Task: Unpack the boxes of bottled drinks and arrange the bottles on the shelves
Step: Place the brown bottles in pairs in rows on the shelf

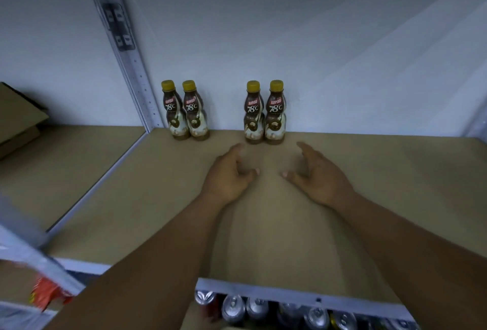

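Several brown coffee bottles with yellow caps stand upright against the back wall of a tan shelf board [382,198]. One pair [188,112] stands at the left beside the metal upright. The other pair [264,113] stands nearer the middle. My left hand [229,174] and my right hand [320,174] hover over the board just in front of the middle pair, palms facing each other, fingers relaxed, holding nothing. Neither hand touches a bottle.
A slotted metal upright [126,50] divides this bay from the left one, where a cardboard box [18,116] sits. Below the shelf's front rail [303,295] stand rows of drink cans [234,308]. A red packet [47,290] shows at lower left.
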Tool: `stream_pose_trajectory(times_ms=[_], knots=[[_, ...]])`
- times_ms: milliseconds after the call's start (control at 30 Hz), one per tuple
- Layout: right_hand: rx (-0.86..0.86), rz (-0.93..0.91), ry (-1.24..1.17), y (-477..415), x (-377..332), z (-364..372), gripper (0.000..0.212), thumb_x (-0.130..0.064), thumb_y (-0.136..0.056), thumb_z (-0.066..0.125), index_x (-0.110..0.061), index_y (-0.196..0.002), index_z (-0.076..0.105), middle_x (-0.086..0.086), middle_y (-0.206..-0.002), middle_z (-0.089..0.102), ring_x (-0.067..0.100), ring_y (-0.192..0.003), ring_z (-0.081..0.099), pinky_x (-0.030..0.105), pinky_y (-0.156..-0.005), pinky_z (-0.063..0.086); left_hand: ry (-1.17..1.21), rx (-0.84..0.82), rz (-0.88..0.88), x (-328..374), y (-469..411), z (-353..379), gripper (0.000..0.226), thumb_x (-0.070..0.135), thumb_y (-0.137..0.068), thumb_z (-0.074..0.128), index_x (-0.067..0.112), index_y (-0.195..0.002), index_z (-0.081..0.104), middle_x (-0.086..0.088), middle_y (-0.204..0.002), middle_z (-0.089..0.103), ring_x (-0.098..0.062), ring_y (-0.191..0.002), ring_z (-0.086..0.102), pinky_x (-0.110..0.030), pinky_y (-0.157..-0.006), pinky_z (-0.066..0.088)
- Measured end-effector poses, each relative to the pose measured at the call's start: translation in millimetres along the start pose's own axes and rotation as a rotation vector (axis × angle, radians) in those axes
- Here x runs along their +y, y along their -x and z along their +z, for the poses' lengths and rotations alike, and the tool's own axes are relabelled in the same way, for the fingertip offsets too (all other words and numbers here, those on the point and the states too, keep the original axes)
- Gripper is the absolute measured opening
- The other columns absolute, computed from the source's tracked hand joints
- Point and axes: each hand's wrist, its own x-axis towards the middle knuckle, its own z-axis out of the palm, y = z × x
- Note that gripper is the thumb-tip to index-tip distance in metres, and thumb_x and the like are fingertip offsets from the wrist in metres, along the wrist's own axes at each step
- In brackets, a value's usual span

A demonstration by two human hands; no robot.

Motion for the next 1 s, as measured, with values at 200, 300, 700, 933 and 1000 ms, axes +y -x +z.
stream_pose_trajectory(times_ms=[200, 300, 700, 933, 1000], knots=[[0.001, -0.045, 0.223, 62.8, -16.2, 6.4, 0.065, -0.062, -0.098, 0.048, -0.022, -0.149, 0.048, 0.003, -0.158, 0.041, 0.02, -0.146, 0.035, 0.039, -0.121, 0.024, -0.238, -0.051, 0.128, 14.2, 68.2, 4.6, 0.051, 0.044, -0.097, 0.062, 0.015, -0.139, 0.061, -0.005, -0.144, 0.055, -0.024, -0.136, 0.044, -0.03, -0.113, 0.035], [-0.034, -0.041, 0.28, 98.7, -25.9, 8.8, 0.066, -0.062, -0.099, 0.043, -0.022, -0.152, 0.043, 0.004, -0.163, 0.034, 0.022, -0.15, 0.028, 0.042, -0.123, 0.021, -0.303, -0.08, 0.144, 28.6, 105.4, 2.7, 0.059, 0.054, -0.095, 0.049, 0.013, -0.135, 0.063, -0.008, -0.142, 0.056, -0.028, -0.134, 0.046, -0.032, -0.114, 0.033], [0.068, -0.082, 0.298, 237.6, -40.2, 10.0, 0.049, -0.03, -0.108, 0.04, -0.008, -0.152, 0.041, 0.01, -0.16, 0.037, 0.027, -0.15, 0.028, 0.039, -0.12, 0.014, -0.385, -0.042, 0.221, 41.2, 236.8, 13.9, 0.071, 0.057, -0.093, 0.035, 0.013, -0.147, 0.05, -0.009, -0.157, 0.042, -0.029, -0.148, 0.031, -0.05, -0.119, 0.019], [0.11, -0.093, 0.196, 298.0, -27.3, 24.7, 0.045, -0.033, -0.103, 0.056, -0.008, -0.14, 0.057, 0.01, -0.162, 0.035, 0.03, -0.151, 0.028, 0.048, -0.113, 0.04, -0.096, -0.074, 0.197, 32.2, 292.4, 28.9, 0.054, 0.038, -0.099, 0.06, 0.012, -0.146, 0.052, -0.012, -0.154, 0.044, -0.032, -0.146, 0.033, -0.056, -0.102, 0.043], [0.056, -0.013, 0.154, 310.9, -23.1, 29.1, 0.048, -0.038, -0.104, 0.054, -0.013, -0.144, 0.055, 0.007, -0.161, 0.036, 0.028, -0.146, 0.037, 0.044, -0.112, 0.042, -0.065, -0.115, 0.138, 20.9, 309.7, 39.6, 0.052, 0.035, -0.099, 0.063, 0.015, -0.146, 0.052, -0.01, -0.146, 0.052, -0.03, -0.137, 0.043, -0.046, -0.108, 0.043]])
